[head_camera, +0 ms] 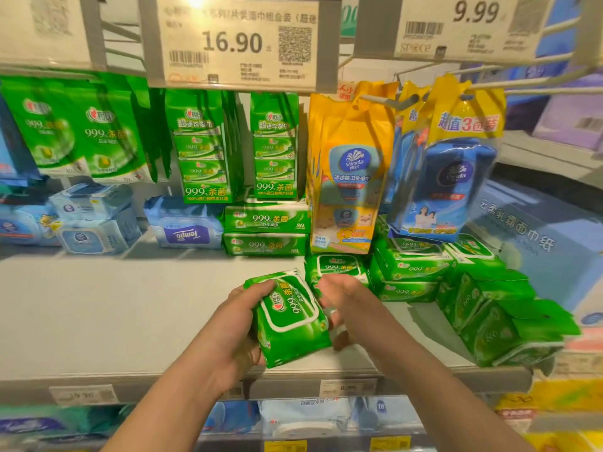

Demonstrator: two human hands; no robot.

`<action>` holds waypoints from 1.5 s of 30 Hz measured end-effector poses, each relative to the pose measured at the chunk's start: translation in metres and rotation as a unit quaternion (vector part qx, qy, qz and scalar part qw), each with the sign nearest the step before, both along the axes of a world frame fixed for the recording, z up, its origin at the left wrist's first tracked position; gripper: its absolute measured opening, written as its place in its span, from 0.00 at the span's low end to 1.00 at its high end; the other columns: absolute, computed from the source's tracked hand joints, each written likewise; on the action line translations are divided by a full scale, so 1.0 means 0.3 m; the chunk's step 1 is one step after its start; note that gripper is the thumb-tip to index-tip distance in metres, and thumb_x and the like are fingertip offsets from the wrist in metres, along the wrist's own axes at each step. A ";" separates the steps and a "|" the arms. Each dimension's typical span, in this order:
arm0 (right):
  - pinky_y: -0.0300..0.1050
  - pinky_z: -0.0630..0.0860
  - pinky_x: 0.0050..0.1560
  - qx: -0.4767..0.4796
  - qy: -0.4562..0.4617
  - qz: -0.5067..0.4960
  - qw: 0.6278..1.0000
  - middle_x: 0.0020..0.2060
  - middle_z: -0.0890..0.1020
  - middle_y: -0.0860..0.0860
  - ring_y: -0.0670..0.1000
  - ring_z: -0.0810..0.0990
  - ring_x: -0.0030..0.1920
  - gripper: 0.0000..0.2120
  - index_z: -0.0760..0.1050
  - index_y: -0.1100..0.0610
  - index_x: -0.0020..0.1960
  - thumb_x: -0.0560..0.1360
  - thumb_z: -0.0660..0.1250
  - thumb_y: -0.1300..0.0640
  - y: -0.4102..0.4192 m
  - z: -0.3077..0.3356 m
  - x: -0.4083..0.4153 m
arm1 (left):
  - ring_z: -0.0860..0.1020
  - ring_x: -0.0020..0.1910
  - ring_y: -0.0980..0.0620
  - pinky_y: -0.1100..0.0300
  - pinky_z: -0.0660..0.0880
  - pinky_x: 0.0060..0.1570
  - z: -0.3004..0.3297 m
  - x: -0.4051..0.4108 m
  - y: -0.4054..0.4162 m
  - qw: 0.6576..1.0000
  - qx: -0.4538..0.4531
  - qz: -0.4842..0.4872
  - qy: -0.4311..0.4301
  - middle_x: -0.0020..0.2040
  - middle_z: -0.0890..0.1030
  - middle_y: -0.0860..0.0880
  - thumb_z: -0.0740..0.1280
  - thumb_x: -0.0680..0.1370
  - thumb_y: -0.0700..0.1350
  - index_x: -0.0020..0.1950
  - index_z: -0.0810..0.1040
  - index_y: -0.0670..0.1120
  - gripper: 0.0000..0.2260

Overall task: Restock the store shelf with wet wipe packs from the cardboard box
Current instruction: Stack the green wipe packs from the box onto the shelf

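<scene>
A green wet wipe pack (290,316) with a white lid is held just above the white shelf (114,308), near its front edge. My left hand (239,324) grips the pack's left side, thumb on top. My right hand (339,308) is at the pack's right side, fingers curled under its edge. More green packs are stacked on the shelf: one flat behind my hands (337,265), a stack to the right (411,269), and several leaning at the far right (496,314). The cardboard box is not in view.
Green packs (266,230) and blue wipe packs (186,230) sit at the shelf's back. Hanging green (202,148), yellow (349,164) and blue (453,177) bags dangle from hooks above. Price tags (238,40) hang overhead. A lower shelf (310,419) holds blue packs.
</scene>
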State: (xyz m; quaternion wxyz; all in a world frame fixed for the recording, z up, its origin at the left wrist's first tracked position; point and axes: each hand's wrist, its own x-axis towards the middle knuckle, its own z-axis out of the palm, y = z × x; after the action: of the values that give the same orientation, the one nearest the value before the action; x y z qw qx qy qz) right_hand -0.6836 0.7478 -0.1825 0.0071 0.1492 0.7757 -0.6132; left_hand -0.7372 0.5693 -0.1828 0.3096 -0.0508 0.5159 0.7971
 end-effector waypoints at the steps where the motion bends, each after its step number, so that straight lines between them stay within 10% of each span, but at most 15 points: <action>1: 0.50 0.78 0.36 -0.041 -0.027 0.015 0.999 0.50 0.83 0.51 0.50 0.81 0.39 0.19 0.77 0.42 0.59 0.74 0.65 0.33 -0.002 0.006 0.007 | 0.84 0.50 0.43 0.47 0.82 0.43 0.002 0.005 0.011 1.000 -0.006 -0.016 0.002 0.53 0.85 0.42 0.66 0.78 0.49 0.67 0.73 0.46 0.18; 6: 0.73 0.71 0.67 -0.137 -0.054 0.022 0.989 0.52 0.86 0.52 0.59 0.84 0.57 0.12 0.81 0.44 0.54 0.74 0.74 0.41 0.026 -0.028 0.037 | 0.81 0.57 0.38 0.38 0.76 0.58 0.000 0.010 0.048 0.995 -0.029 -0.093 0.020 0.55 0.84 0.39 0.70 0.72 0.50 0.70 0.71 0.44 0.28; 9: 0.72 0.78 0.55 -0.188 -0.029 -0.021 0.982 0.52 0.87 0.56 0.68 0.84 0.57 0.13 0.81 0.50 0.55 0.73 0.75 0.47 0.036 -0.049 0.033 | 0.79 0.59 0.35 0.34 0.75 0.58 0.003 0.004 0.067 0.993 -0.009 -0.121 0.009 0.60 0.81 0.37 0.73 0.71 0.50 0.71 0.69 0.44 0.31; 13: 0.46 0.72 0.27 -0.220 0.031 -0.140 0.965 0.48 0.84 0.59 0.61 0.82 0.38 0.18 0.73 0.56 0.63 0.76 0.73 0.51 0.049 -0.056 0.029 | 0.82 0.54 0.36 0.40 0.79 0.54 -0.009 -0.004 0.071 0.995 0.014 -0.095 0.021 0.63 0.78 0.39 0.77 0.69 0.49 0.68 0.71 0.46 0.30; 20: 0.51 0.79 0.31 -0.264 0.109 -0.245 0.927 0.52 0.85 0.61 0.61 0.87 0.39 0.24 0.68 0.56 0.65 0.74 0.76 0.53 0.030 -0.065 -0.007 | 0.81 0.45 0.42 0.55 0.82 0.44 -0.037 0.000 0.118 0.991 -0.050 -0.033 0.117 0.54 0.78 0.40 0.73 0.73 0.35 0.62 0.70 0.44 0.20; 27: 0.53 0.85 0.38 -0.279 0.146 -0.268 0.910 0.55 0.83 0.56 0.58 0.88 0.45 0.32 0.63 0.54 0.68 0.72 0.79 0.56 -0.004 -0.065 -0.067 | 0.84 0.47 0.54 0.56 0.79 0.51 -0.072 -0.030 0.172 0.956 -0.145 0.021 0.255 0.50 0.84 0.56 0.80 0.66 0.48 0.65 0.73 0.53 0.29; 39: 0.61 0.84 0.35 -0.048 0.106 -0.254 0.960 0.41 0.77 0.55 0.56 0.83 0.26 0.25 0.65 0.54 0.63 0.74 0.77 0.59 0.073 -0.131 -0.127 | 0.81 0.52 0.57 0.55 0.77 0.56 -0.124 -0.152 0.224 0.886 -0.316 0.055 0.335 0.52 0.81 0.60 0.72 0.74 0.51 0.63 0.74 0.63 0.18; 45: 0.27 0.72 0.28 0.079 0.103 -0.245 0.961 0.43 0.83 0.58 0.54 0.84 0.37 0.23 0.66 0.59 0.67 0.77 0.72 0.56 0.102 -0.149 -0.137 | 0.80 0.54 0.56 0.60 0.73 0.54 -0.126 -0.145 0.283 0.876 -0.346 0.053 0.333 0.53 0.83 0.56 0.65 0.79 0.50 0.75 0.65 0.60 0.24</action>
State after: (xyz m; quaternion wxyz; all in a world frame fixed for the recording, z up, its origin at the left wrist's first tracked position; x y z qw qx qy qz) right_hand -0.7248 0.7784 -0.2272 -0.2358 0.2709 0.7578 -0.5448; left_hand -0.7807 0.6541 -0.2206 0.0397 0.0864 0.8279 0.5528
